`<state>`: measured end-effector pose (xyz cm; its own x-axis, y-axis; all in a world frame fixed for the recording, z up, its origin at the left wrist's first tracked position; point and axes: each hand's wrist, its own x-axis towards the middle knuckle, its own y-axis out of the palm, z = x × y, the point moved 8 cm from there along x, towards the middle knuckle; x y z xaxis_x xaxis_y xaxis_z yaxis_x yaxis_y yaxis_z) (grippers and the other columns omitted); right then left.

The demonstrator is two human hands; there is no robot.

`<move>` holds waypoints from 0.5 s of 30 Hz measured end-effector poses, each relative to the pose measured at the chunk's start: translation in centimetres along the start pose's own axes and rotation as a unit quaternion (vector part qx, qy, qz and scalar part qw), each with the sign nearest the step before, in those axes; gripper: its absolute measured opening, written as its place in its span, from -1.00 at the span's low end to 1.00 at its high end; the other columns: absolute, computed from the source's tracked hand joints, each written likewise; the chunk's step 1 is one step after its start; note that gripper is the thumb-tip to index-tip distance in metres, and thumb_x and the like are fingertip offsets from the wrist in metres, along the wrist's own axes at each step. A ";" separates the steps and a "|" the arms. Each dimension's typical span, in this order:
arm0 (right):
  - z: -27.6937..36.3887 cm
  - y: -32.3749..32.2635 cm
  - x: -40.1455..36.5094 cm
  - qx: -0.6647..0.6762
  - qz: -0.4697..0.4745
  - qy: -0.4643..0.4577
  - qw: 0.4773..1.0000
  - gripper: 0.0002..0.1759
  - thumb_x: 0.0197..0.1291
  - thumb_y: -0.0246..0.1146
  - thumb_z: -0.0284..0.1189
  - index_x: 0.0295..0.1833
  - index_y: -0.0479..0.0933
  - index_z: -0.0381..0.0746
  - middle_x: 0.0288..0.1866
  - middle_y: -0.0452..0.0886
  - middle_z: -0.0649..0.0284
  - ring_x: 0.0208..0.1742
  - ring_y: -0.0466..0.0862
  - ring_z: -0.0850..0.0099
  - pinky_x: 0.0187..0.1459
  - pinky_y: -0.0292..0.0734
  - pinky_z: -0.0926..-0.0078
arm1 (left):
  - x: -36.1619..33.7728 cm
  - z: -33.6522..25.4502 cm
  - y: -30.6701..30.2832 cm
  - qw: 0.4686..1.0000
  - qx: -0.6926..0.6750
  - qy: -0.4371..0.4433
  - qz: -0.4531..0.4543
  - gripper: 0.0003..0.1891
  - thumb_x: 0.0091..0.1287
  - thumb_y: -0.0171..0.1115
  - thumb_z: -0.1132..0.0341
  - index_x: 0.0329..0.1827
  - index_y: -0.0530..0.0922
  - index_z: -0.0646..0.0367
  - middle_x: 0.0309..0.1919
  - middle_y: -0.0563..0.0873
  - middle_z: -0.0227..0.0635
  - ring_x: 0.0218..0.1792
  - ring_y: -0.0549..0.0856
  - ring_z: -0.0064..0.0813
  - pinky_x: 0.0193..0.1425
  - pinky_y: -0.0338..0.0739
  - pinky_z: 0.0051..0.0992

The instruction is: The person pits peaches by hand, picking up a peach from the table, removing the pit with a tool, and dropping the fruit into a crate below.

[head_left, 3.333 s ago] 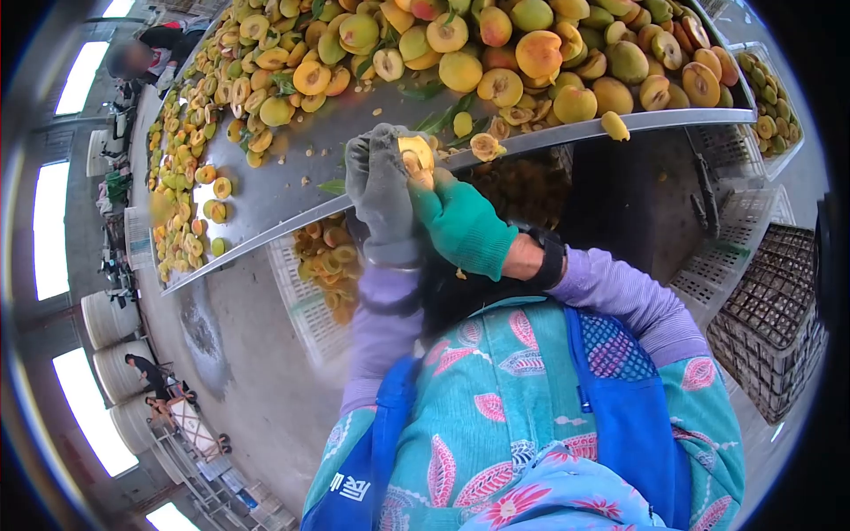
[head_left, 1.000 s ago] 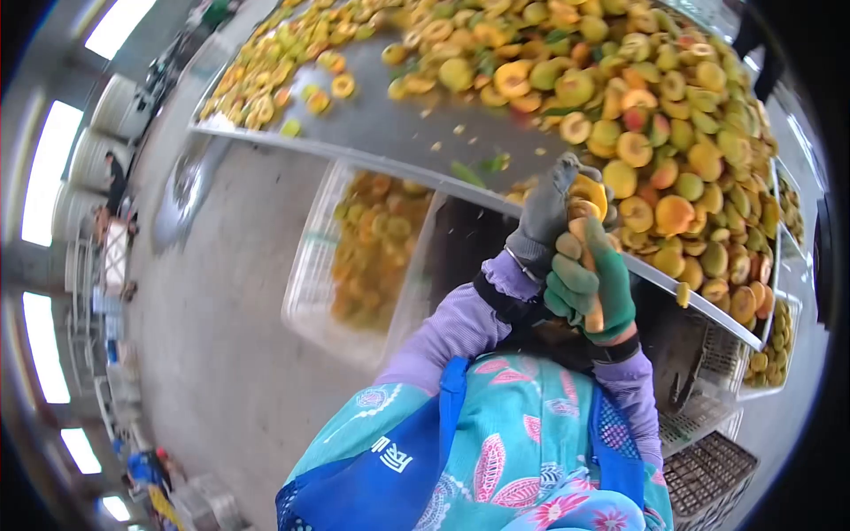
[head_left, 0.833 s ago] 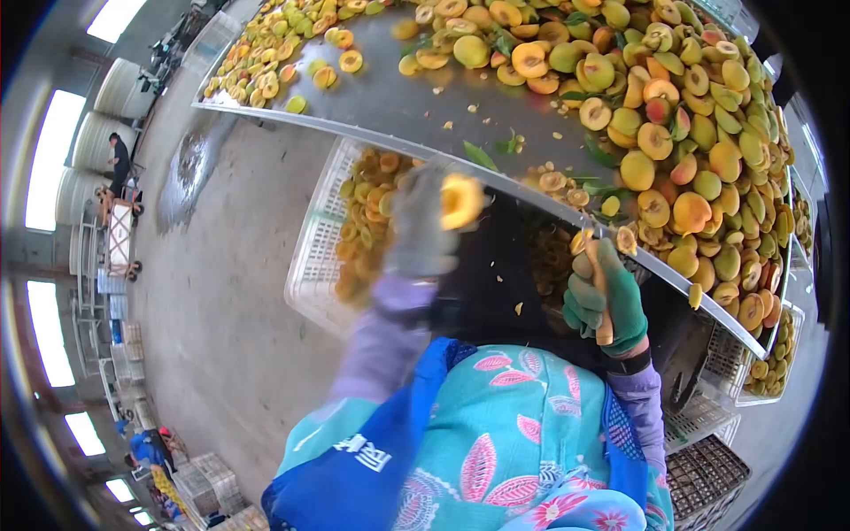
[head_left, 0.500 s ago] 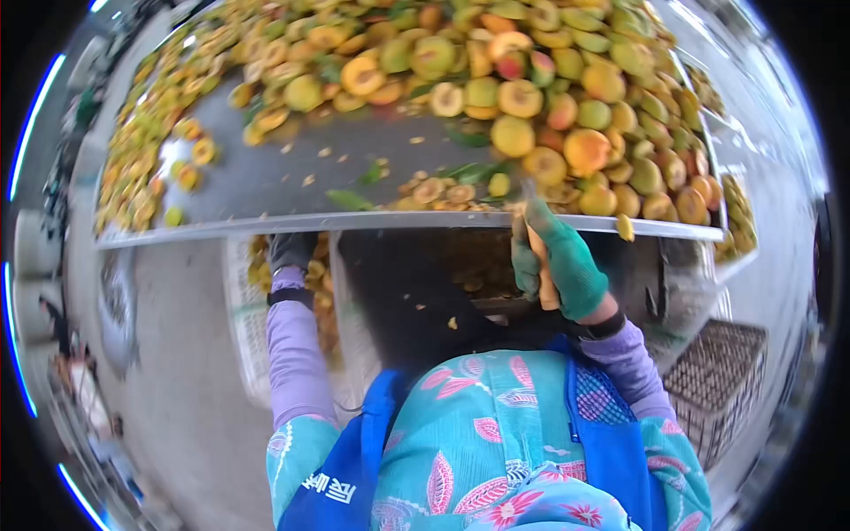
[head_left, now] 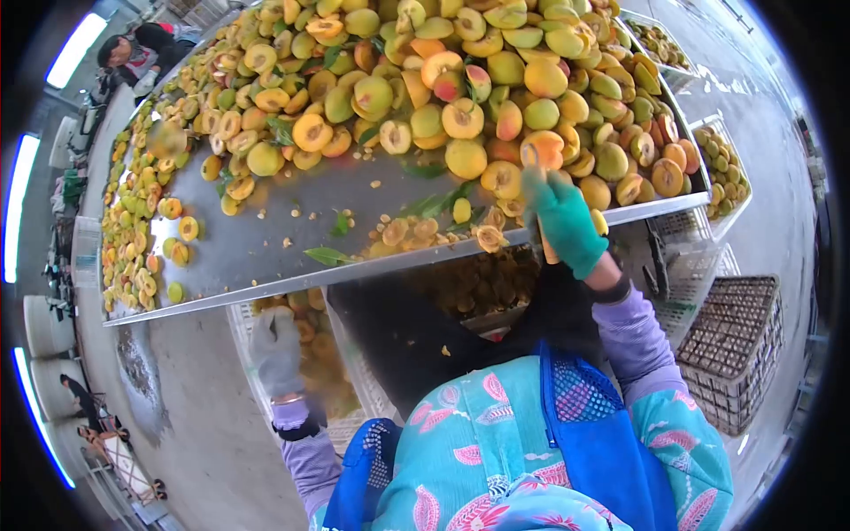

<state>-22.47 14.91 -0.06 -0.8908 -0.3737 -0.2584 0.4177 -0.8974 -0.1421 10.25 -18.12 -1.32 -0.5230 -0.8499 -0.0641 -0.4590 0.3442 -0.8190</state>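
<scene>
My right hand, in a green glove, is closed round a wooden-handled tool with a looped metal tip. It is over the front rim of the metal table, close to the heaped peaches, many of them halved. Beside it at the rim is an opened peach piece. My left hand, in a grey glove, is blurred over the left side of a white crate of peach pieces. Its fingers are too smeared to read.
Loose pits and green leaves lie on the table. Under it is another container of fruit. A brown crate stands at right, beyond it a crate of peaches. Another person is at the far left.
The view has turned, so the table now slants. My left hand has drawn back from under the table edge to over the crate. My right hand still holds the tool near the rim.
</scene>
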 end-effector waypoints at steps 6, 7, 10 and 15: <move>-0.3 4.2 -1.6 -0.212 0.083 -0.258 0.939 -0.74 0.37 0.16 -0.30 0.01 0.47 -0.25 -0.30 0.64 0.00 -0.23 0.66 0.01 -0.26 0.52 0.25 | 2.6 -20.7 5.4 0.918 -0.099 0.384 0.013 -0.82 0.26 0.31 0.42 -0.09 0.65 0.16 -0.22 0.69 -0.27 -0.26 0.66 -0.47 -0.17 0.56 -0.52; 0.7 3.8 -1.9 -0.188 0.089 -0.289 0.934 -0.72 0.38 0.15 -0.26 0.01 0.46 -0.24 -0.34 0.63 0.00 -0.27 0.66 -0.02 -0.31 0.51 0.18 | 4.1 -22.6 5.8 0.913 -0.091 0.397 0.008 -0.80 0.25 0.32 0.40 -0.07 0.64 0.15 -0.19 0.69 -0.26 -0.24 0.67 -0.43 -0.15 0.57 -0.50; 6.1 1.7 1.4 -0.206 0.055 -0.282 0.935 -0.71 0.38 0.15 -0.23 0.00 0.45 -0.23 -0.36 0.62 -0.01 -0.29 0.64 -0.06 -0.33 0.48 0.12 | 8.9 -28.8 6.4 0.896 -0.049 0.440 -0.022 -0.73 0.23 0.34 0.33 -0.01 0.62 0.13 -0.12 0.68 -0.21 -0.17 0.68 -0.30 -0.06 0.57 -0.40; 18.0 1.1 12.5 -0.227 -0.018 -0.345 0.911 -0.68 0.36 0.14 -0.20 -0.09 0.42 -0.28 -0.28 0.64 -0.05 -0.26 0.65 -0.05 -0.24 0.51 0.05 | 18.9 -40.3 6.4 0.856 0.053 0.501 -0.117 -0.58 0.22 0.28 0.13 0.07 0.57 0.17 0.03 0.63 -0.06 0.10 0.59 -0.06 0.25 0.43 -0.21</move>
<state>-36.30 5.01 13.73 -0.7410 -0.5442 0.3933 0.2764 -0.7811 -0.5599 -31.48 -15.90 15.19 -0.8032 -0.1044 0.5864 -0.5956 0.1272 -0.7932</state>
